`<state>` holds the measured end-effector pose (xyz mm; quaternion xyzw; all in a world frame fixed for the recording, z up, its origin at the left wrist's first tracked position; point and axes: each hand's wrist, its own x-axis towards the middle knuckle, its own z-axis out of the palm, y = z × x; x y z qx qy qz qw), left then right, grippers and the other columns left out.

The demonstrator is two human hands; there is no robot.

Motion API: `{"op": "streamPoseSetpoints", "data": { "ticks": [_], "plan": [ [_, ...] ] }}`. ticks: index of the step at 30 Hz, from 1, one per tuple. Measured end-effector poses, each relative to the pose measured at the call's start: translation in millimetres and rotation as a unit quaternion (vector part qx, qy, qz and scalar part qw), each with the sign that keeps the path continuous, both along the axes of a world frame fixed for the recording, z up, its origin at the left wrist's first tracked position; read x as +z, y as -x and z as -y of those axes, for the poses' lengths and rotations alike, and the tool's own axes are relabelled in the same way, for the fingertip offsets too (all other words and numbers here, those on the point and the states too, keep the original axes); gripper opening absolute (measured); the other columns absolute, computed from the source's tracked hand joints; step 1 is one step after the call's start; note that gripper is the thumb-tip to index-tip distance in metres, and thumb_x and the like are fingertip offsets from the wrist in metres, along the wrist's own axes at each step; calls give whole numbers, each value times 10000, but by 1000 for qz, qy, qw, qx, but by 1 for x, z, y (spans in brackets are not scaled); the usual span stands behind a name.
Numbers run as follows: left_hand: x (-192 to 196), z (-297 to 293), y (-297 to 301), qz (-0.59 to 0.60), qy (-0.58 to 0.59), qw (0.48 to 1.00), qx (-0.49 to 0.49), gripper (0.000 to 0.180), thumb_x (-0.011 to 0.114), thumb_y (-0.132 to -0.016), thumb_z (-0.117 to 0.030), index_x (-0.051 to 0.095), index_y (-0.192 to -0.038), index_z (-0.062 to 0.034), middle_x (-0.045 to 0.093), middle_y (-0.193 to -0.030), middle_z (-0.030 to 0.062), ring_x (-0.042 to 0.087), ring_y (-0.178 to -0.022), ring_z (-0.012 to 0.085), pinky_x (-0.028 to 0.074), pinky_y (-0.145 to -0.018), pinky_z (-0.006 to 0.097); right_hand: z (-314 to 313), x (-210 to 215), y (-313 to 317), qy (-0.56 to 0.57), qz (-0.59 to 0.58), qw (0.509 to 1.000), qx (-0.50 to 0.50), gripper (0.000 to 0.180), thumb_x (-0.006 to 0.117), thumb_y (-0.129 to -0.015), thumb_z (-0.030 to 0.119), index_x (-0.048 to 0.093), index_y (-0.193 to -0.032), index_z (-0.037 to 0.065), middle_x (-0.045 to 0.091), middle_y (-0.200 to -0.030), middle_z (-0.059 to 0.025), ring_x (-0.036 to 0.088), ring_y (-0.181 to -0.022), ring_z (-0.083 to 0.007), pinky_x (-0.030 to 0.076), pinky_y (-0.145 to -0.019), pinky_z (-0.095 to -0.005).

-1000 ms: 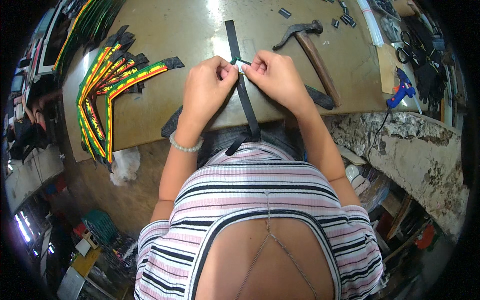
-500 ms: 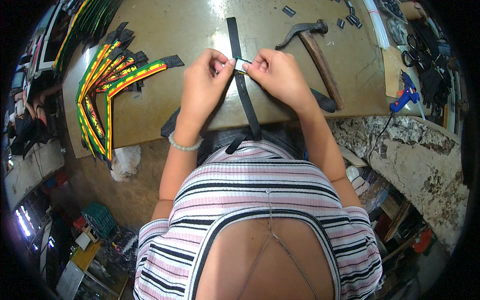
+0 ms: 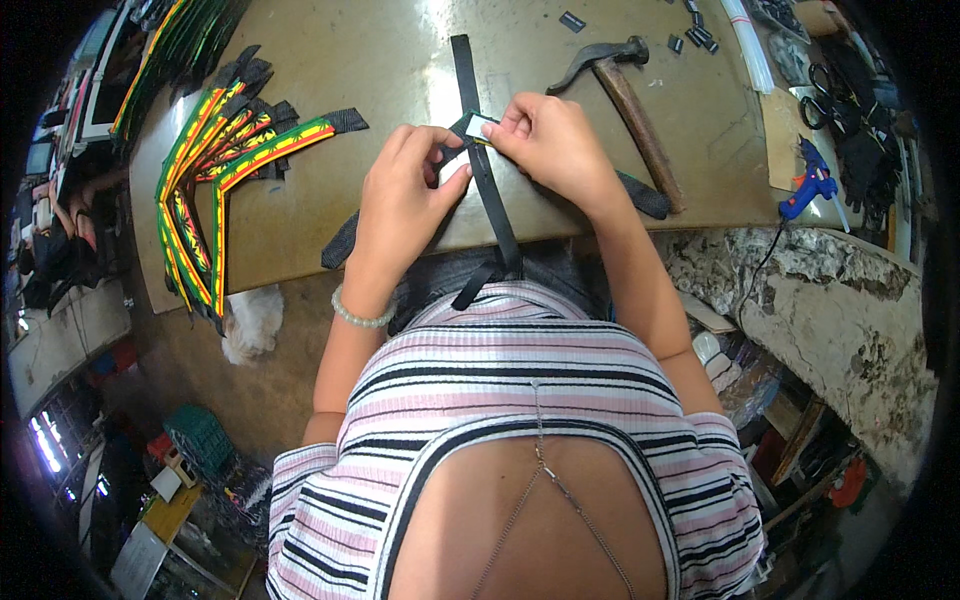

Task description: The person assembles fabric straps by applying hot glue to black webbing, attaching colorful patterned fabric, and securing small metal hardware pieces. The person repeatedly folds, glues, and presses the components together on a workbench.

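Observation:
A black webbing strap (image 3: 494,205) runs from the far part of the table down over its near edge, toward my lap. Where it crosses a darker band, a small white rectangular patch (image 3: 478,126) with green and yellow edging lies on it. My right hand (image 3: 550,145) is closed at this crossing, thumb and finger pinching the patch's right side. To the left of the strap, my left hand (image 3: 408,190) has thumb and forefinger apart, the thumb tip beside the strap. Ends of the darker band (image 3: 342,243) stick out beyond both wrists.
A hammer (image 3: 640,125) lies right of my hands, with several small black pieces (image 3: 698,35) beyond it. On the left rests a pile of folded red, yellow and green straps (image 3: 217,190). A blue glue gun (image 3: 808,182) and black scissors (image 3: 818,98) lie at the right edge.
My left hand has let go of the patch and drawn slightly left and nearer, its thumb and finger parting. The right hand stays at the patch.

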<state>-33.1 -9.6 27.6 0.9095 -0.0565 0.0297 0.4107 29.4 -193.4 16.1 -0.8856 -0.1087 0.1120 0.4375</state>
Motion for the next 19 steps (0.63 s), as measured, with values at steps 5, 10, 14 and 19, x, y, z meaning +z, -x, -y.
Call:
{"op": "streamPoseSetpoints", "data": {
  "ticks": [5, 10, 14, 19],
  "plan": [
    [-7, 2, -6, 50, 12, 999, -4, 242, 773, -773, -57, 667, -990, -34, 591, -835, 74, 582, -673, 186, 495, -624, 305, 1, 4, 0, 0, -13, 1000, 3, 288, 748, -812, 269, 676, -783, -8, 682, -715, -159, 683, -671, -308, 541, -656, -388],
    [-17, 4, -11, 86, 61, 994, 10, 158, 762, -787, -42, 696, -927, -8, 643, -829, 90, 598, -654, 164, 494, -620, 287, 2, -1, -2, 2, 7, 1000, 14, 291, 744, -808, 277, 680, -787, -6, 683, -716, -163, 682, -681, -323, 541, -665, -400],
    [-17, 5, -16, 62, 71, 995, 44, 148, 756, -799, -55, 712, -926, 7, 659, -814, 101, 595, -635, 147, 492, -616, 278, 2, -3, -2, -6, 6, 1000, 18, 295, 749, -813, 273, 671, -788, -10, 667, -698, -139, 651, -656, -267, 521, -635, -370],
    [-13, 7, -24, -25, 45, 995, 83, 212, 789, -790, -137, 734, -950, -9, 662, -797, 110, 613, -637, 151, 493, -606, 276, 2, 4, -2, 19, -9, 1000, 16, 287, 745, -800, 281, 688, -788, 0, 689, -731, -169, 690, -702, -333, 544, -676, -406]
  ]
}}
